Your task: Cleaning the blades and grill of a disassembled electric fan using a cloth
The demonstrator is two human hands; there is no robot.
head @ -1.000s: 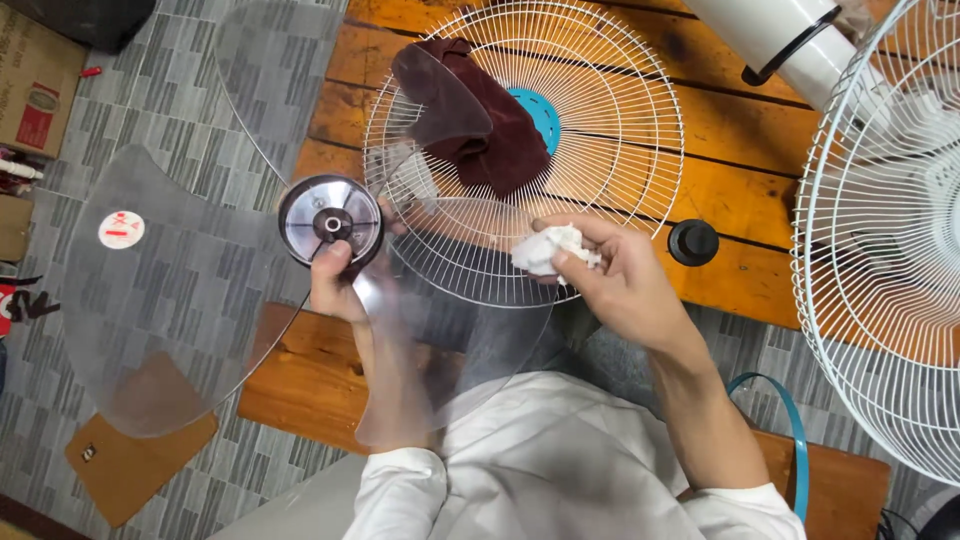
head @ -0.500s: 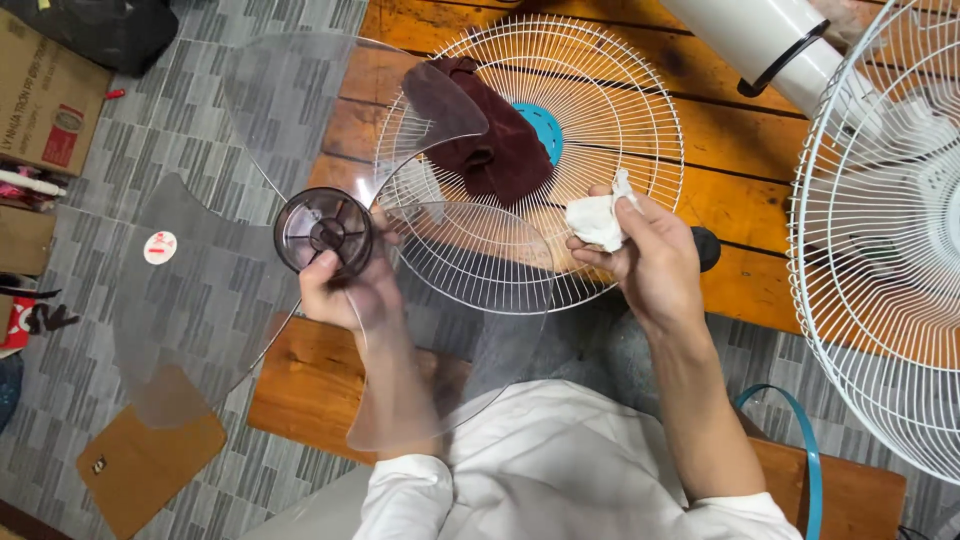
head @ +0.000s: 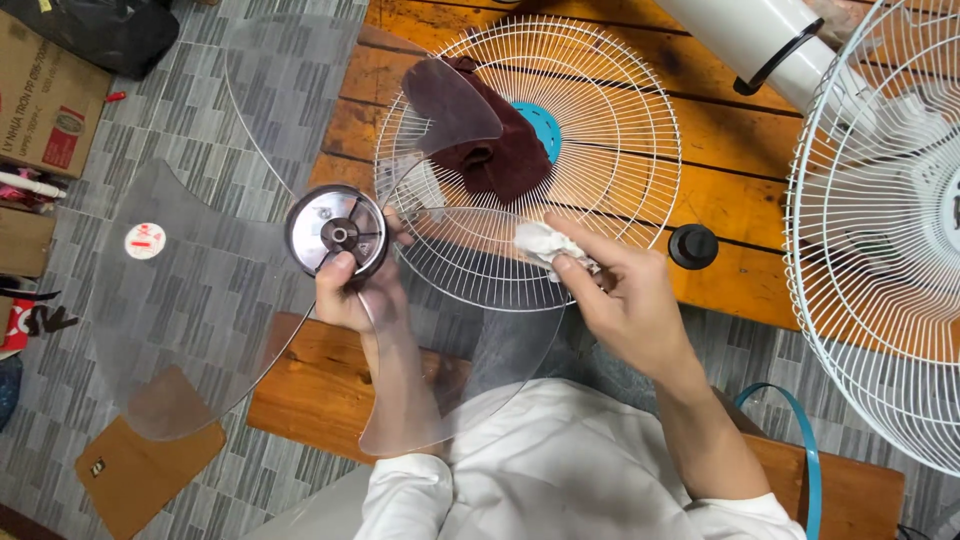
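Note:
My left hand (head: 352, 288) grips the dark round hub (head: 337, 232) of a clear plastic fan blade (head: 190, 300), thumb on the hub's rim, holding it out over the floor and the table edge. One blade lobe (head: 480, 330) reaches across my lap. My right hand (head: 615, 295) holds a crumpled white cloth (head: 545, 243) and presses it against that lobe's upper edge. Behind both hands a white wire fan guard (head: 640, 130) with a teal centre lies flat on the wooden table (head: 740, 130).
A dark red cloth (head: 495, 140) lies on the guard. A black knob (head: 693, 245) sits on the table. A standing fan with white cage (head: 880, 250) fills the right. A wooden bench (head: 310, 380) is under me; cardboard boxes (head: 45, 95) stand at left.
My right hand came back down from above the guard and set the white cloth on the blade. The blade's hub tilted and turned slightly in my left hand.

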